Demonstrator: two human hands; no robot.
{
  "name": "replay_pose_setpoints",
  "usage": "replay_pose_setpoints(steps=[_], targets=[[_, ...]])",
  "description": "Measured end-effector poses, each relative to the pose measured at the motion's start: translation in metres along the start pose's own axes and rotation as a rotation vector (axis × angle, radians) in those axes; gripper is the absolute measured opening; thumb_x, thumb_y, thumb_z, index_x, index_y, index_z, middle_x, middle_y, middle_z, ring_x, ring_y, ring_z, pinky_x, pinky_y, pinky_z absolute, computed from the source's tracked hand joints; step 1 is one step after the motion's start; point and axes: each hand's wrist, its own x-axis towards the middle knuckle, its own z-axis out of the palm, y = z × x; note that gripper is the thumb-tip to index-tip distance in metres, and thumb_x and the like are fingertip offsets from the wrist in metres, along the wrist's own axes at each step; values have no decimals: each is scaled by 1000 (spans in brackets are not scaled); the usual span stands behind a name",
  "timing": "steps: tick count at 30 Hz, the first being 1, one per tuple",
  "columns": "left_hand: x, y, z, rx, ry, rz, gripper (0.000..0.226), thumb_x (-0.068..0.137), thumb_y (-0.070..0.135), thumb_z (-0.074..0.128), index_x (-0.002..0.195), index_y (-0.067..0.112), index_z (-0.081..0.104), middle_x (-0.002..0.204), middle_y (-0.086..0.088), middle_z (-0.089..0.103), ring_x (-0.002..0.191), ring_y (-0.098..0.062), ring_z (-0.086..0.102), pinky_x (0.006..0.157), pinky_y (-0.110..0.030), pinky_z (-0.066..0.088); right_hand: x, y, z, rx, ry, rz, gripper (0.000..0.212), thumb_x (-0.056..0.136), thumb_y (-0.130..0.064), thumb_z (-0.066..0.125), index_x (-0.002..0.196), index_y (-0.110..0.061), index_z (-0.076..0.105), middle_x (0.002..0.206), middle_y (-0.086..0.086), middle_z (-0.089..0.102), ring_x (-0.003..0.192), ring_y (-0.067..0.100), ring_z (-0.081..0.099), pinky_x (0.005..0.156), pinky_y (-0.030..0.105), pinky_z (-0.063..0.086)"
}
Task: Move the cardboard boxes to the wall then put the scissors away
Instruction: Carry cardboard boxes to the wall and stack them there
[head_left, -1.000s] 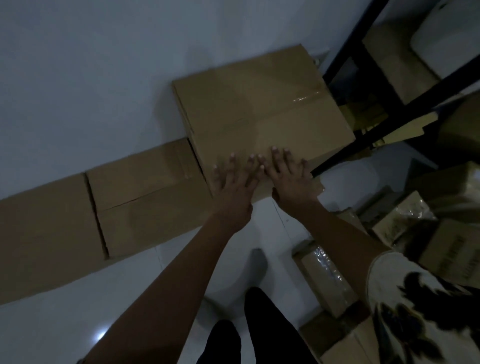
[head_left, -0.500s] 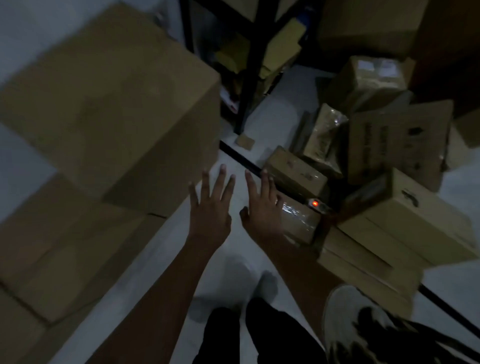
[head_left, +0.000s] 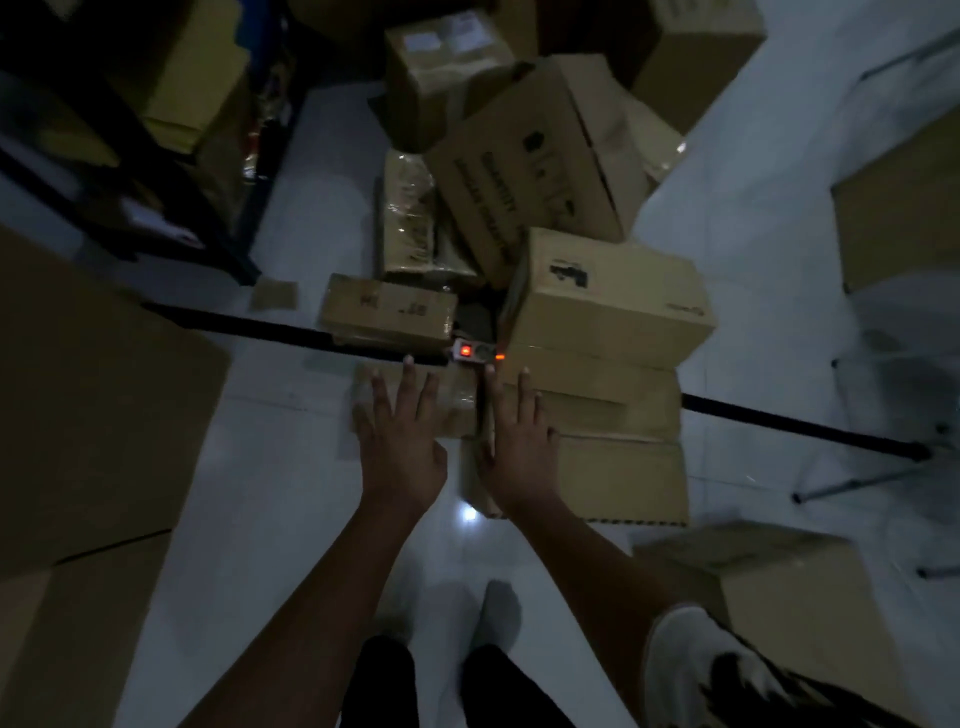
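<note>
Two empty hands in front of a pile of brown cardboard boxes (head_left: 608, 301).
The left hand (head_left: 402, 441) and the right hand (head_left: 519, 449) show straight, slightly spread fingers, holding nothing.

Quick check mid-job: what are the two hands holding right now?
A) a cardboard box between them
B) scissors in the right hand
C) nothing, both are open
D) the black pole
C: the left hand and right hand both reach forward over the boxes with fingers straight and spread, curled round nothing.
</note>
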Motion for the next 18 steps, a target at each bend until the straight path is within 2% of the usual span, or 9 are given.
replay_pose_setpoints(steps=[5,8,15,18], targets=[[20,67,19,-20,-110,34,82,93,25,51,154,23,-3,161,-1,-16,147,-38,-10,116,-59,9,-5,78,-27,3,11,118,93,93,-31,57,152,-38,-15,163,9,-11,147,38,12,110,56,31],[27,98,35,-12,-153,34,82,94,25,52,154,25,-3,162,-1,-15,147,-40,-7,116,-57,10,-13,118,-32,12,7,176,94,92,-30,56,151,-40,-16,163,9,-11,146,38,12,107,57,32],[26,175,81,89,-253,235,92,85,27,59,154,27,-1,163,-5,0,147,-40,-3,116,-58,14,-47,204,-33,90,-27,373,91,93,-42,54,149,-44,-19,162,5,-18,147,39,9,107,58,31],[27,212,94,144,-282,342,89,89,29,54,154,27,-7,163,-4,-5,148,-38,-5,118,-57,7,-56,236,-32,87,-17,428,93,93,-45,54,149,-43,-19,162,7,-18,147,40,9,108,59,28]])
